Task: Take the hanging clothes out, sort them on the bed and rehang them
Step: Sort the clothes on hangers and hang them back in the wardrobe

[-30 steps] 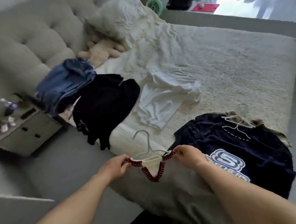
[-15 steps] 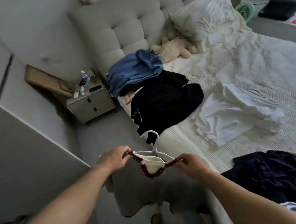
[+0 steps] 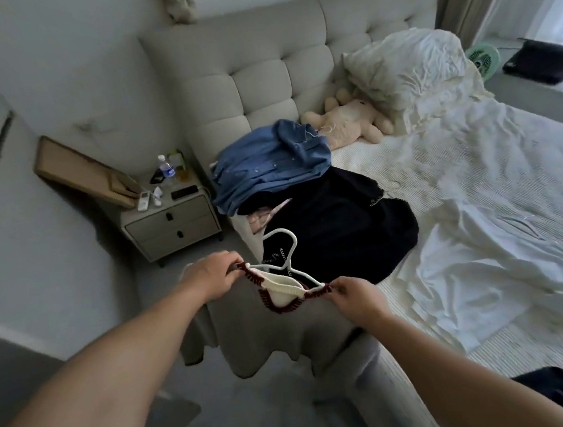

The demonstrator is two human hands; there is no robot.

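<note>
Beside the bed point(image 3: 477, 194), the beige top point(image 3: 268, 338) hung limp and light from its white hanger point(image 3: 285, 247). My left hand point(image 3: 210, 277) and right hand point(image 3: 353, 296) each pinched a red-trimmed shoulder, the sensible hold, I judged.

Both forearms are bare from the bottom edge of the view right up to each grip, with no sleeve or cuff showing anywhere along them. The left hand point(image 3: 212, 277) carries no ring, watch or band that can be made out, and its wrist just behind the grip is equally plain. The right hand point(image 3: 353, 297) is the same: uncovered fingers, uncovered wrist, nothing strapped or tied on. No gloves on either one. The nails are too blurred to tell anything about them. Whatever the person wears on the upper body stays out of view below and behind the arms.
</note>
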